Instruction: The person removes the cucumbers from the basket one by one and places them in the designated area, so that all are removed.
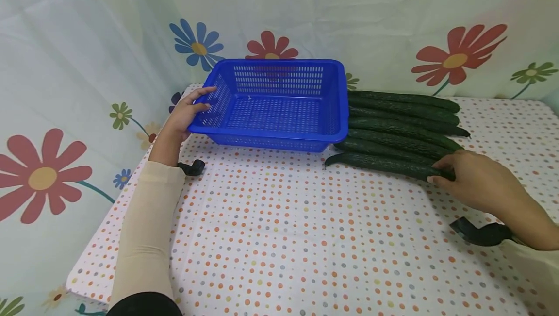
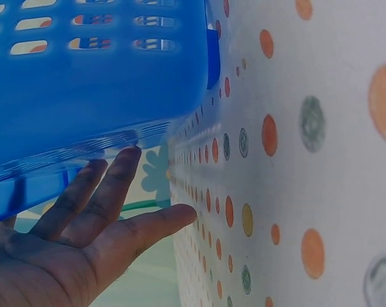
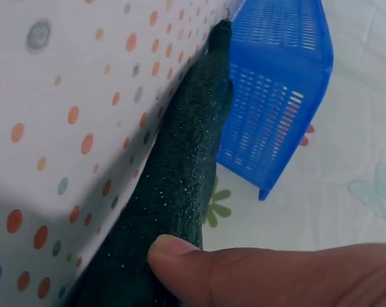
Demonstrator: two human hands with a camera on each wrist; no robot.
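A blue plastic basket (image 1: 271, 137) with slotted walls stands on the table. My left hand (image 1: 181, 114) holds its left rim: two digits lie over the edge in the head view, while other fingers (image 2: 110, 192) reach out straight below the rim in the left wrist view. Several long dark green cucumbers (image 1: 402, 123) lie side by side right of the basket, some of their ends hidden behind it. At the right end of the nearest cucumber (image 1: 380, 161), my right hand (image 1: 485, 180) pinches it. The right thumb (image 3: 199, 265) presses on its skin in the right wrist view.
A white cloth with coloured dots covers the table (image 1: 271, 228). Behind and to the left hangs a pale curtain (image 1: 358, 24) printed with large flowers. Black camera straps (image 1: 480, 233) are worn at both wrists.
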